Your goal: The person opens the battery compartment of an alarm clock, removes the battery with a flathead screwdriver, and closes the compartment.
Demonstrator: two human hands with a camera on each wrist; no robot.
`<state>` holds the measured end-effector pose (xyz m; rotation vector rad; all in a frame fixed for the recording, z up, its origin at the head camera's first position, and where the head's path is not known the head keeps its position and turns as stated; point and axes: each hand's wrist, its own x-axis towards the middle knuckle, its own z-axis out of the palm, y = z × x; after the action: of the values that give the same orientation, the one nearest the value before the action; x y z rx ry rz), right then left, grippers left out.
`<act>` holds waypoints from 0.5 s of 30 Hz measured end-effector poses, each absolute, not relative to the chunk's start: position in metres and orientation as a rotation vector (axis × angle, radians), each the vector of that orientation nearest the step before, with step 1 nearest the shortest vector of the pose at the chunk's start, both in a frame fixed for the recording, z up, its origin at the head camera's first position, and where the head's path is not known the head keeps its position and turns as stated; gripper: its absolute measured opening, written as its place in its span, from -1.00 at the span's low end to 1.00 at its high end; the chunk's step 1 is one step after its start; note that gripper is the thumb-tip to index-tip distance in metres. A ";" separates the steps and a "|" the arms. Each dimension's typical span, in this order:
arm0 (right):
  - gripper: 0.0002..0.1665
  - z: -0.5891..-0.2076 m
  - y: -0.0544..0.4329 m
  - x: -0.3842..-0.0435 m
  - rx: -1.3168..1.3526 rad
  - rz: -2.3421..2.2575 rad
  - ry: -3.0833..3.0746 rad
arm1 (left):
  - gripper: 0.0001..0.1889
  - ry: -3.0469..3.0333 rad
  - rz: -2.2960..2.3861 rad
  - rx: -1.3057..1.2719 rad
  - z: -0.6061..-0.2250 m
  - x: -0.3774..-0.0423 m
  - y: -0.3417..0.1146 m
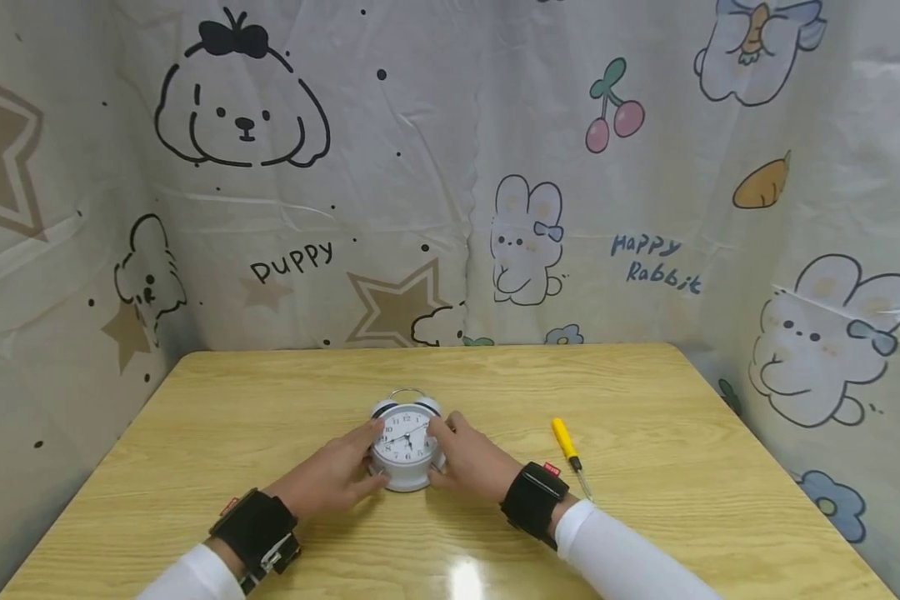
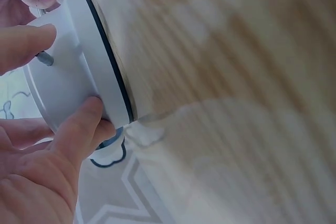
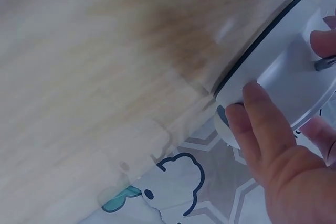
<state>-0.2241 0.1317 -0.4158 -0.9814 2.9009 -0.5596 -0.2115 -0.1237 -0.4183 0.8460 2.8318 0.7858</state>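
A white twin-bell alarm clock [image 1: 407,477] has its numbered dial facing up in the head view, handle and bells toward the far side. My left hand [image 1: 333,473] grips it from the left, my right hand [image 1: 480,462] from the right. In the left wrist view, fingertips press the white casing [image 2: 60,85], and the thumb lies by a short metal foot [image 2: 46,58]. The clock's black-edged back [image 2: 113,59] sits close against the wood. In the right wrist view, the right fingers [image 3: 265,111] lie along the casing, with another metal foot [image 3: 324,64] near the thumb.
A screwdriver [image 1: 564,439] with a yellow handle lies on the wooden table [image 1: 270,392], just beyond my right wrist. Patterned cloth [image 1: 420,167] hangs behind the table and along both sides. Black straps [image 1: 536,504] wrap both wrists.
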 end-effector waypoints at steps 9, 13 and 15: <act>-0.48 -0.420 0.145 -0.208 -0.982 -0.610 2.935 | -0.16 2.827 0.787 0.933 -0.419 -0.200 -0.116; -0.48 -0.420 0.147 -0.202 -0.966 -0.613 2.942 | -0.17 2.820 0.794 0.923 -0.420 -0.197 -0.113; -0.47 -0.421 0.148 -0.199 -0.961 -0.611 2.947 | -0.16 2.819 0.798 0.928 -0.419 -0.195 -0.112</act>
<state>-0.1993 0.1483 -0.4214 -0.9610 2.9473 -0.6105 -0.1948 -0.1117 -0.4192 0.9280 2.8189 0.7980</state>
